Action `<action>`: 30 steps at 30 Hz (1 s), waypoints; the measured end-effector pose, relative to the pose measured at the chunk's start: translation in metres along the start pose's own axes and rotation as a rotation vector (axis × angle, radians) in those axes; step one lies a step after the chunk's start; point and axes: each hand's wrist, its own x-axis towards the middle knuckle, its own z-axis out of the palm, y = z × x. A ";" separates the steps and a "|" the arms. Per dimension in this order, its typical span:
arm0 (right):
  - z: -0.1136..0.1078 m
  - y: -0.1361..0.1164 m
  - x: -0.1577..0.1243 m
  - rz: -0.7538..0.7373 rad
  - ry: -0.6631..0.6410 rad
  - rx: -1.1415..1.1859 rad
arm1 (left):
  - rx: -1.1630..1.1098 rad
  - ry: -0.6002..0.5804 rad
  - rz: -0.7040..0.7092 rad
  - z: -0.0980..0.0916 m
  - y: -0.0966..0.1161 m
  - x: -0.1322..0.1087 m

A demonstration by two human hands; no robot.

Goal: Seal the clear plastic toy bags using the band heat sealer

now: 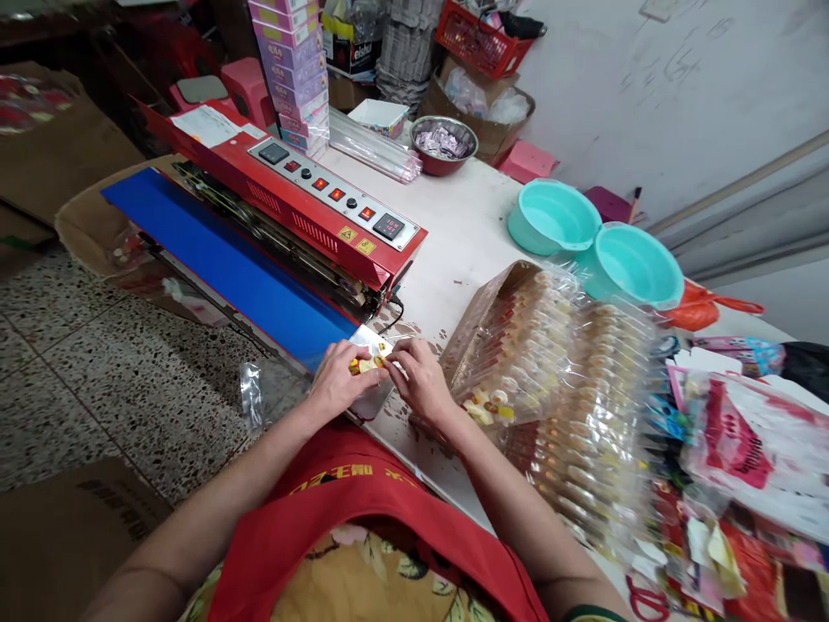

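Both hands meet at the near end of the red sealing machine (pixel 291 203), by its blue belt (pixel 246 276). My left hand (pixel 340 377) is closed on a small clear packet (pixel 368 364) with yellow and red pieces in it. My right hand (pixel 418 376) pinches the packet's right edge, fingertips close to the left ones. Under the packet is a small pale surface (pixel 372 402), partly hidden by the hands. Just right of my right hand, a cardboard box (pixel 479 320) holds rows of filled clear packets (pixel 531 345).
More packets (pixel 589 415) lie right of the box. Two turquoise basins (pixel 638 263), a metal bowl (pixel 444 142) and stacked boxes (pixel 291 73) stand farther back. Red scissors (pixel 648 598) and plastic bags (pixel 757 441) lie at the right. An empty clear bag (pixel 254 396) hangs near the belt.
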 end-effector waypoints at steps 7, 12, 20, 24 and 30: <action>0.014 -0.026 -0.015 0.816 0.023 1.232 | -0.696 -0.327 -0.164 0.000 0.012 0.000; 0.014 -0.029 -0.021 0.955 0.093 1.366 | -0.742 -0.240 -0.263 0.009 0.012 -0.005; 0.022 -0.023 -0.036 0.664 0.045 0.918 | -0.508 -0.150 -0.253 0.006 0.019 -0.007; 0.006 -0.014 -0.033 0.567 -0.161 0.791 | -0.795 -0.305 -0.446 0.012 0.017 -0.011; -0.008 0.015 -0.005 0.504 -0.119 0.071 | -0.509 0.063 -0.319 0.021 -0.001 0.008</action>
